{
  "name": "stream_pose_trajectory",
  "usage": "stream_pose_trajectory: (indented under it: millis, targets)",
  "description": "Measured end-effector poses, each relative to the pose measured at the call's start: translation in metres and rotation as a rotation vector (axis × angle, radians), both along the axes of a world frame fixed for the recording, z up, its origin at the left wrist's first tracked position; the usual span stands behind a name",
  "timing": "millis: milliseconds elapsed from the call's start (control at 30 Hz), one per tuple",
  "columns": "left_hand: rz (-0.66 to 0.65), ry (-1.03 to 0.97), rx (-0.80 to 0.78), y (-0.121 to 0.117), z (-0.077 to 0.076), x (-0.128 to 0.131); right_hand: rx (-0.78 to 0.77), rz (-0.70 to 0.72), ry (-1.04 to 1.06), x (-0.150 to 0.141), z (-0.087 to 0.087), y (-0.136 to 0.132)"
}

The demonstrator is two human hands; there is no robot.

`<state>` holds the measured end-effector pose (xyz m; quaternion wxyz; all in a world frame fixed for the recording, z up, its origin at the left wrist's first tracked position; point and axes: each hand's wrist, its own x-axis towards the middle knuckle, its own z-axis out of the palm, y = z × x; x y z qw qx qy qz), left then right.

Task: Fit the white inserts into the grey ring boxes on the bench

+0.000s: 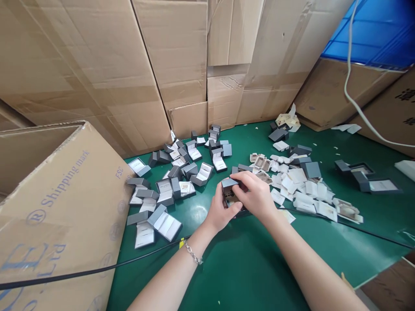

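Presently, left hand (218,211) and right hand (256,193) hold small grey box (229,183) above green table (243,268). Box seems light and stiff, corners easy to dent; side walls give safer hold than lid, smooth faces maybe slippery.

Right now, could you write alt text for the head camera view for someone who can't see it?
A person's left hand holds a small dark box above a green table, the right hand touching it. Open boxes with pale linings lie scattered to the left, white card pieces to the right; large cardboard cartons stand behind.
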<state>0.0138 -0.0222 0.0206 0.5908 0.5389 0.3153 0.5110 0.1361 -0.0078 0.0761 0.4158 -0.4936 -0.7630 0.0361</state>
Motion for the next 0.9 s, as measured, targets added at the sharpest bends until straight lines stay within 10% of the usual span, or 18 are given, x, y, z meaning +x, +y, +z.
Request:
stream_pose_trajectory:
  millis: [400, 667, 900]
  targets:
    - [-0.033, 0.193, -0.116, 0.001, 0.002, -0.002, -0.516, 0.025, 0.308, 0.020, -0.007, 0.012]
    - [0.192, 0.063, -0.306, 0.012, 0.006, 0.000, -0.528, 0.211, 0.192, 0.028, 0.008, 0.005]
    - [0.247, -0.186, -0.506, 0.020, 0.006, -0.006, -0.550, -0.317, 0.066, 0.069, 0.001, 0.027]
